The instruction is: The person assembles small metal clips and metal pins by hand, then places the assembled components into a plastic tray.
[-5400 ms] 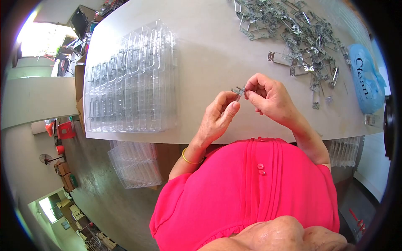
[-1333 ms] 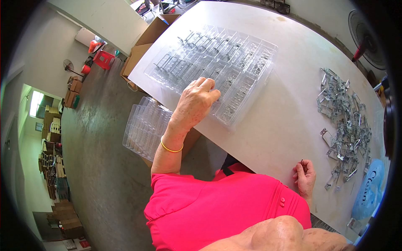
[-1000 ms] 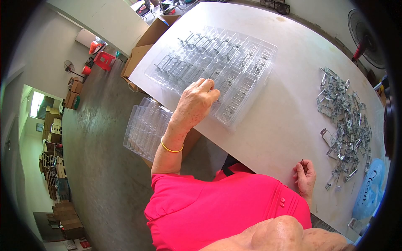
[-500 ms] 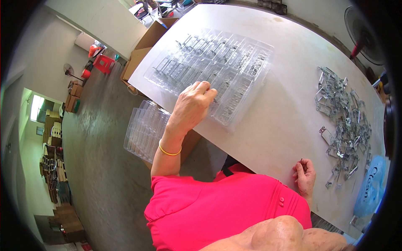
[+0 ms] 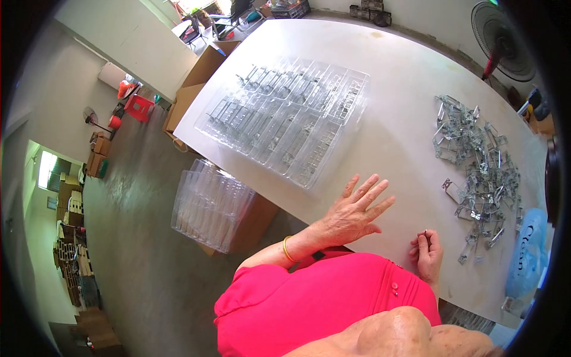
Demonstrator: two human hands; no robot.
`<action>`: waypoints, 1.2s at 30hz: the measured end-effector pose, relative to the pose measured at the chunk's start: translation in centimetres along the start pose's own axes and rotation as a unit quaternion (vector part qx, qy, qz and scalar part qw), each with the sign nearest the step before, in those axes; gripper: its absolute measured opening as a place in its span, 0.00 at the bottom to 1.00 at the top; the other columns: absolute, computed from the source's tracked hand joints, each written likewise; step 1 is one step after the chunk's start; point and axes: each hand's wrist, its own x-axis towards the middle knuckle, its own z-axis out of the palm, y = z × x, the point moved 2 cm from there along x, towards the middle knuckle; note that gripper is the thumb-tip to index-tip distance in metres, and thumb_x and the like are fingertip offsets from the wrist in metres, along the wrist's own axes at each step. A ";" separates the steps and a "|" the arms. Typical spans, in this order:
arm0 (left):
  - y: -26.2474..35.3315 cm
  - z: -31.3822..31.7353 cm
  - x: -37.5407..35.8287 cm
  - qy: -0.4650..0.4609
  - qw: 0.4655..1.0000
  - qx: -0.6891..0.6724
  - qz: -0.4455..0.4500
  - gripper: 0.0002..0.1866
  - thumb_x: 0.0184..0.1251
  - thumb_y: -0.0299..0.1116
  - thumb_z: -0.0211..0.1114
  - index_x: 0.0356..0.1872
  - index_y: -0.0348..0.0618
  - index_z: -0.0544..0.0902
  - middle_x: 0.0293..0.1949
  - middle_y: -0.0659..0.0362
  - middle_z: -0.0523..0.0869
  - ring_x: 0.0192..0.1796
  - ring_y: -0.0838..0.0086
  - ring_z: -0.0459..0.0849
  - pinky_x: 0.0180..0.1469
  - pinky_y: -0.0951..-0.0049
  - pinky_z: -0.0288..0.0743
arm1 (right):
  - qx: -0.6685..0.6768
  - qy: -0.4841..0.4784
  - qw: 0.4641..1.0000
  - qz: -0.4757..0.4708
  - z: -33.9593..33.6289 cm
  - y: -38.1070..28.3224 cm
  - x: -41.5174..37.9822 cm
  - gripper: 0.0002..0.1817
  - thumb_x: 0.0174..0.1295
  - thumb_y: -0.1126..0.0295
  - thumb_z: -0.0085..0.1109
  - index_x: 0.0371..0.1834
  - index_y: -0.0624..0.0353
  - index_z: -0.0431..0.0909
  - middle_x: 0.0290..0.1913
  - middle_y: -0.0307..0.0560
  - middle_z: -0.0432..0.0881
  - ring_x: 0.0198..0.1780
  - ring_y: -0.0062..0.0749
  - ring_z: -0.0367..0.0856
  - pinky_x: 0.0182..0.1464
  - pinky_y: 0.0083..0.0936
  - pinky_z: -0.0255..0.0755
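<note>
My left hand (image 5: pixel 354 215), with a yellow bracelet at its wrist, is over the near edge of the white table (image 5: pixel 380 149), fingers spread and holding nothing. Close to the table's near edge, my right hand (image 5: pixel 427 253) has its thumb and fingers pinched together on something small and dark that I cannot make out. Clear plastic compartment trays (image 5: pixel 285 119) lie beyond my left hand, with metal parts in rows in their compartments. A loose pile of metal brackets (image 5: pixel 482 172) lies beyond and to the right of my right hand.
More clear trays (image 5: pixel 211 205) sit on a cardboard box (image 5: pixel 253 223) beside the table at the left. Another open carton (image 5: pixel 190 89) touches the far left side. A blue plastic bag (image 5: pixel 526 256) is at the right edge, and a fan (image 5: pixel 502 44) stands behind the table.
My left hand has moved right and nearer, away from the trays, and its fingers have spread open. My right hand stays near the table edge, still pinched. The view has shifted slightly.
</note>
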 end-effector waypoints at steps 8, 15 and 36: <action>-3.2 6.9 -3.7 -0.119 0.988 0.083 -0.057 0.43 0.73 0.68 0.51 0.83 0.57 0.59 0.85 0.47 0.48 0.86 0.48 0.41 0.79 0.29 0.27 | -0.246 0.125 0.915 -0.293 -0.8 -0.1 -1.4 0.03 0.73 0.76 0.61 0.45 0.60 0.79 0.41 0.44 0.80 0.39 0.29 0.79 0.39 0.24 0.73; -3.1 6.8 -3.6 -0.109 0.991 0.039 -0.064 0.43 0.73 0.66 0.55 0.82 0.56 0.61 0.84 0.46 0.49 0.85 0.46 0.43 0.78 0.27 0.29 | -0.315 0.158 0.894 -0.278 -1.1 2.0 -1.6 0.03 0.73 0.76 0.62 0.45 0.62 0.79 0.42 0.46 0.81 0.42 0.34 0.79 0.46 0.27 0.75; -3.4 8.0 -4.1 -0.066 0.997 -0.027 -0.042 0.42 0.72 0.63 0.59 0.80 0.50 0.65 0.82 0.41 0.54 0.85 0.43 0.43 0.77 0.25 0.26 | -0.369 0.239 0.866 -0.237 -0.9 2.4 -2.1 0.04 0.74 0.75 0.60 0.45 0.62 0.76 0.40 0.48 0.79 0.41 0.38 0.79 0.46 0.30 0.75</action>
